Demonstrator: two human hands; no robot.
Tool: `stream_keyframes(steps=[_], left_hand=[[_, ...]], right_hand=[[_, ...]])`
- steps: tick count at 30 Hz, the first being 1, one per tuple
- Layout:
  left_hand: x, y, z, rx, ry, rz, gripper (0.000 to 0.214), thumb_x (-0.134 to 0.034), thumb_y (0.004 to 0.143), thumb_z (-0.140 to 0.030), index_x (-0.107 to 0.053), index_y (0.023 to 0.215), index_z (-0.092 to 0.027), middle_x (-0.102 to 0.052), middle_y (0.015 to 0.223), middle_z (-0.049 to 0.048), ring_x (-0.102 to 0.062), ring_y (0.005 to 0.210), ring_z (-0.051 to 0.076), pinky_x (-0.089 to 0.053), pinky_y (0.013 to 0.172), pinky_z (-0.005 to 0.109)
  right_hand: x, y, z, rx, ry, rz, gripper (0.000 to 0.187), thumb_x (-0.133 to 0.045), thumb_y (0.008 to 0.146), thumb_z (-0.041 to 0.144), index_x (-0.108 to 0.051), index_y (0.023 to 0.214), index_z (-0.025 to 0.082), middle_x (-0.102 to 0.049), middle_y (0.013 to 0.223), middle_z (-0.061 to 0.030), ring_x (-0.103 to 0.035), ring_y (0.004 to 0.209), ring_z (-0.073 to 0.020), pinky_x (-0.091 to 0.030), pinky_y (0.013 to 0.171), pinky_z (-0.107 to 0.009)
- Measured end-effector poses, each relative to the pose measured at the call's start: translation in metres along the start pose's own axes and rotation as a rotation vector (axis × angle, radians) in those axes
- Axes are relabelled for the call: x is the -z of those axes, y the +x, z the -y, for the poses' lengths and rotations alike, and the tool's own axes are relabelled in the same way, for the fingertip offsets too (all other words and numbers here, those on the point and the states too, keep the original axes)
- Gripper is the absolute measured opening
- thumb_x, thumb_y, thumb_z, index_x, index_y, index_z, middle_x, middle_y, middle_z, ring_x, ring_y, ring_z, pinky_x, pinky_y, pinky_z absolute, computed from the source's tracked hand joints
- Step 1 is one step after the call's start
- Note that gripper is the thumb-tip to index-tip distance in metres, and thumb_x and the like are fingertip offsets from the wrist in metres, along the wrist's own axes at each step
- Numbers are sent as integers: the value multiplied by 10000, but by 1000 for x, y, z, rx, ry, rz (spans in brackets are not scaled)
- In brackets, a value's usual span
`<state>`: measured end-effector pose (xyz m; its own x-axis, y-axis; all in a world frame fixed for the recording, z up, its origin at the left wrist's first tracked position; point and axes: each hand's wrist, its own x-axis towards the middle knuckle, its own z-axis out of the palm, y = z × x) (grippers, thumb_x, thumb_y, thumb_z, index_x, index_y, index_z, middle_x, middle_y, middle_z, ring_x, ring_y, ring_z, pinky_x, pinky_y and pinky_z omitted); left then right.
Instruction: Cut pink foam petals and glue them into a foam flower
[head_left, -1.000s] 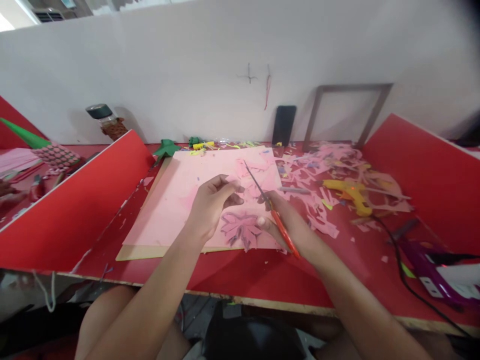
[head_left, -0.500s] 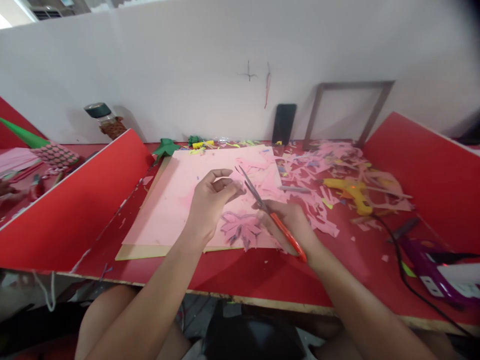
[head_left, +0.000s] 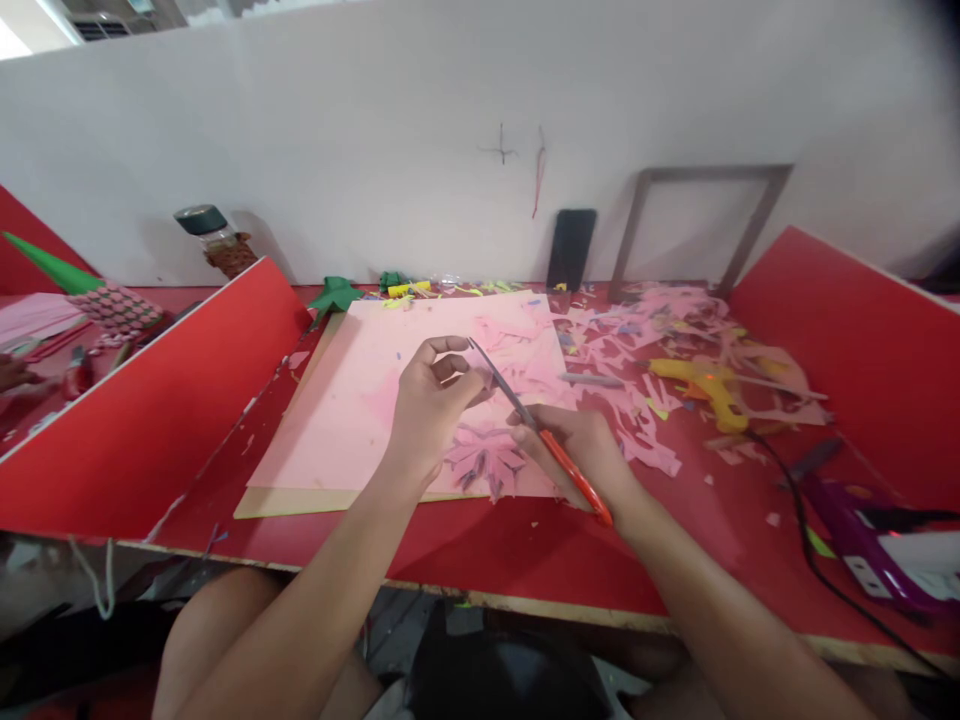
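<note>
My right hand [head_left: 574, 440] is closed round the orange handles of a pair of scissors [head_left: 562, 460], whose blades point up and left. The blades look nearly together and lie against a small pink piece of paper [head_left: 481, 368]. Thumb and fingers of my left hand [head_left: 435, 395] pinch that piece, hiding most of it. Below the hands, a heap of pink cut pieces with dark edges [head_left: 486, 460] rests on a large pink sheet [head_left: 322, 420].
Pink paper scraps [head_left: 637, 330] spread over the right of the red table [head_left: 495, 550]. A yellow glue gun [head_left: 705, 385] and a purple device [head_left: 862, 560] with a black cable lie there. Red partitions [head_left: 172, 400] flank the space. A phone [head_left: 571, 250] leans on the wall.
The scissor blades have closed from slightly apart, across the pink piece. Both hands stay almost in place; the whole view has shifted slightly.
</note>
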<state>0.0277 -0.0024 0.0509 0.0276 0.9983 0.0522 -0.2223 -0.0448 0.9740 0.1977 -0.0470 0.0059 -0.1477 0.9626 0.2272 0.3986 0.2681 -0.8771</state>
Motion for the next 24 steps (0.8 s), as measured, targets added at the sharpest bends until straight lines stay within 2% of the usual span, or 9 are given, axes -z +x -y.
stream_keyframes(steps=[5, 12, 15, 17, 21, 24], left_hand=[[0, 1, 1, -9, -1, 5, 375, -754, 689, -161, -575, 1018, -195, -564, 699, -65, -674, 738, 144, -618, 807, 355], [1, 1, -1, 7, -49, 4, 406, -788, 680, -167, -570, 1020, -198, -549, 686, -79, -679, 704, 139, -607, 811, 355], [1, 2, 0, 18, -57, 19, 389, -808, 683, -208, -592, 1006, -188, -578, 696, -62, -687, 727, 151, -591, 832, 359], [2, 3, 2, 13, -46, 45, 309, -813, 690, -232, -605, 913, -181, -594, 698, -46, -654, 706, 132, -579, 818, 332], [5, 4, 3, -24, 48, 73, 241, -819, 688, -241, -591, 739, -180, -592, 705, -34, -594, 671, 96, -548, 714, 236], [8, 3, 1, -13, 78, 84, 217, -783, 717, -248, -579, 773, -201, -580, 618, -61, -509, 499, 78, -532, 579, 235]], right_hand=[[-1, 0, -1, -3, -11, -3, 397, -666, 874, 527, -743, 904, 139, -604, 630, -22, -530, 543, -138, -414, 508, -233], [1, -1, -2, 44, -81, -79, 384, -656, 883, 524, -717, 831, 148, -542, 577, 9, -476, 510, -115, -362, 486, -225], [4, 1, -5, 23, -69, -160, 384, -657, 879, 547, -712, 879, 167, -550, 574, 14, -511, 508, -124, -394, 497, -225], [6, 2, -8, -10, -52, -186, 421, -651, 873, 582, -697, 966, 173, -585, 607, 7, -551, 520, -136, -427, 511, -230], [7, 3, -13, 6, -40, -169, 507, -660, 851, 632, -639, 1072, 175, -595, 644, 7, -577, 541, -146, -447, 513, -236], [6, 0, -14, 51, -5, -168, 510, -667, 850, 633, -611, 1097, 189, -580, 656, 16, -573, 549, -144, -455, 517, -240]])
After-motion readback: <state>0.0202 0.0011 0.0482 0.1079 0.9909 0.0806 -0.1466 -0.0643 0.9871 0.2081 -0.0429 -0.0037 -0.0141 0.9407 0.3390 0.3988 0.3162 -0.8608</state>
